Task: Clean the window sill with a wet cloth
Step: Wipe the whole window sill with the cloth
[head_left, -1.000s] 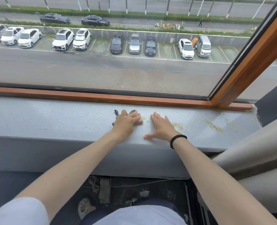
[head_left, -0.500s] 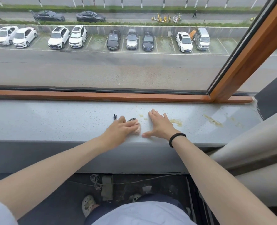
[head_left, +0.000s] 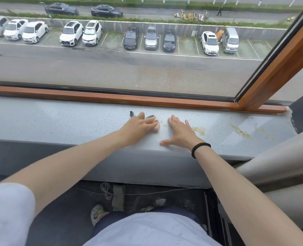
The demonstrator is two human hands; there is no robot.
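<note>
**Cloth pushed back toward the glass**

Since half a second ago the left grip [head_left: 138, 126] has slid away from the front edge of the window sill [head_left: 67, 121] toward the pane, taking the cloth [head_left: 155, 127] with it. The right grip [head_left: 180, 134] has kept its place.

The left grip lies palm down with its fingers close together and laid flat over the bunched cloth, pressing it onto the sill. A pink fold shows at its fingertips, and two dark patterned ends stick out beyond its knuckles on the window side.

The right grip sits just to the right of the left grip, apart from the cloth. It is flat on the sill, with its fingers pointing toward the glass and its thumb spread out toward the left grip. A black band [head_left: 200, 149] circles its wrist.

A few small yellow specks [head_left: 162, 122] lie between the two grips. A yellow stain [head_left: 198, 130] is just beyond the right grip's little-finger side. A longer smear [head_left: 240, 131] lies farther right, well apart from both grips.

Ahead of the fingertips runs the orange-brown window frame [head_left: 129, 98]. Behind the wrists and below the sill, a light shoe [head_left: 96, 213] and a coiled cable [head_left: 106, 189] rest on the dark floor.
</note>
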